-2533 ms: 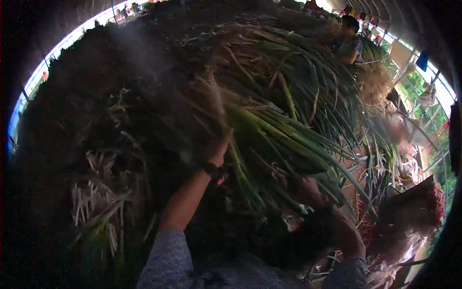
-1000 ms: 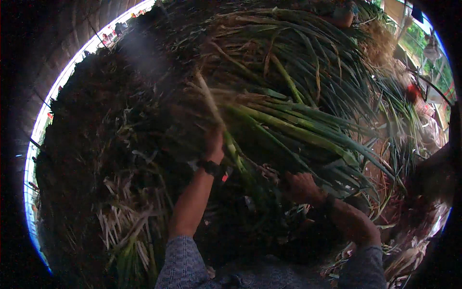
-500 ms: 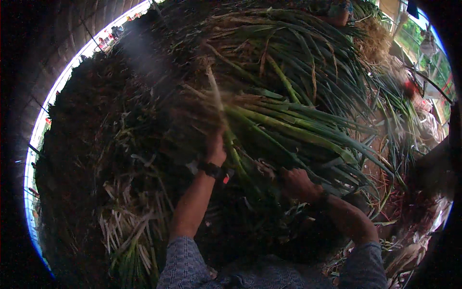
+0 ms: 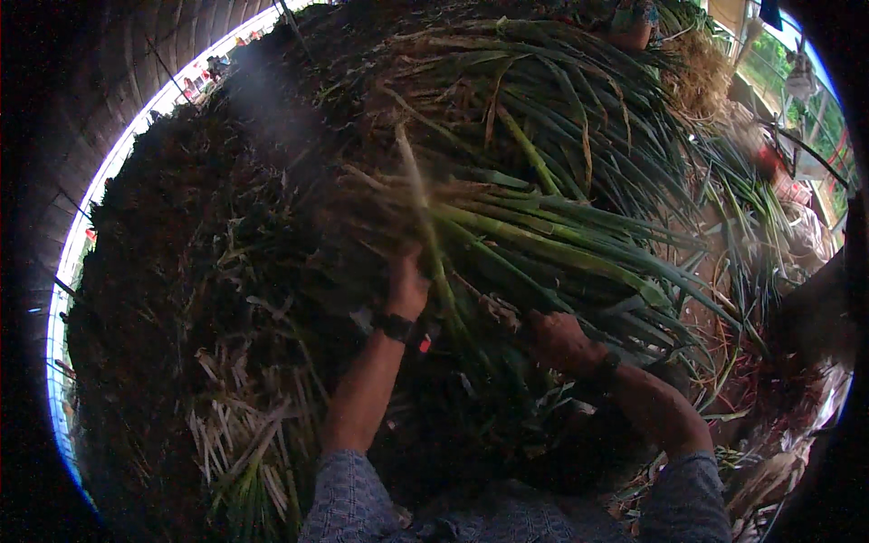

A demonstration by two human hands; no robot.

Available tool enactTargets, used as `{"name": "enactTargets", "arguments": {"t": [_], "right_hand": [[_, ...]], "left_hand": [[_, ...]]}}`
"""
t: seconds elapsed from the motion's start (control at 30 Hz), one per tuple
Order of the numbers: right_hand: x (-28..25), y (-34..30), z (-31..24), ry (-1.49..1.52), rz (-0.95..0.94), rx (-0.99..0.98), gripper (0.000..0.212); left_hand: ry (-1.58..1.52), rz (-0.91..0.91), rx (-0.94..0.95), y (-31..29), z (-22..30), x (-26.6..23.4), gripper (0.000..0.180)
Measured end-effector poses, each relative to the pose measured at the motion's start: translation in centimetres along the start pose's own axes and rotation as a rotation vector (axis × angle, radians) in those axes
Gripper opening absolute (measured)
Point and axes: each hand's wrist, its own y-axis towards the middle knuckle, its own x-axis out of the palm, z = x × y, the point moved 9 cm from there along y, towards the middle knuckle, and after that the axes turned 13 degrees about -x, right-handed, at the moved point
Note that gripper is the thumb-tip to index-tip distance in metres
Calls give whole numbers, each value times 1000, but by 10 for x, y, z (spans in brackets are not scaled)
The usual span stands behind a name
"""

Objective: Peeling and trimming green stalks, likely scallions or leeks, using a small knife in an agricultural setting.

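Observation:
My left hand (image 4: 409,288), with a dark band on its wrist, is closed round the lower part of a long green onion (image 4: 438,262). The pale root end of this stalk points up and away, and its green leaves hang down toward me. To the right, my right hand (image 4: 566,344) is closed in a fist beside the leaves. A withered brownish leaf (image 4: 496,309) runs from near the stalk to its fingers. Just beyond both hands lies a bunch of untrimmed green onions (image 4: 552,237), roots to the left, leaves to the right.
A larger heap of green onions (image 4: 579,109) covers the far side. Pale-stalked green onions (image 4: 249,430) lie at the lower left. Dark plant litter (image 4: 172,299) spreads over the left. Another person's bare limb (image 4: 634,34) shows at the far top. Straw-coloured roots (image 4: 699,77) sit at the far right.
My left hand and the green onion have shifted slightly nearer and to the right. The right hand stays closed in almost the same place.

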Motion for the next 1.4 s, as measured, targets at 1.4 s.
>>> {"name": "enactTargets", "arguments": {"t": [1.4], "right_hand": [[-10,12,-17,37,116,-57,42]], "left_hand": [[352,182,134,-42,8,-14,39]]}}
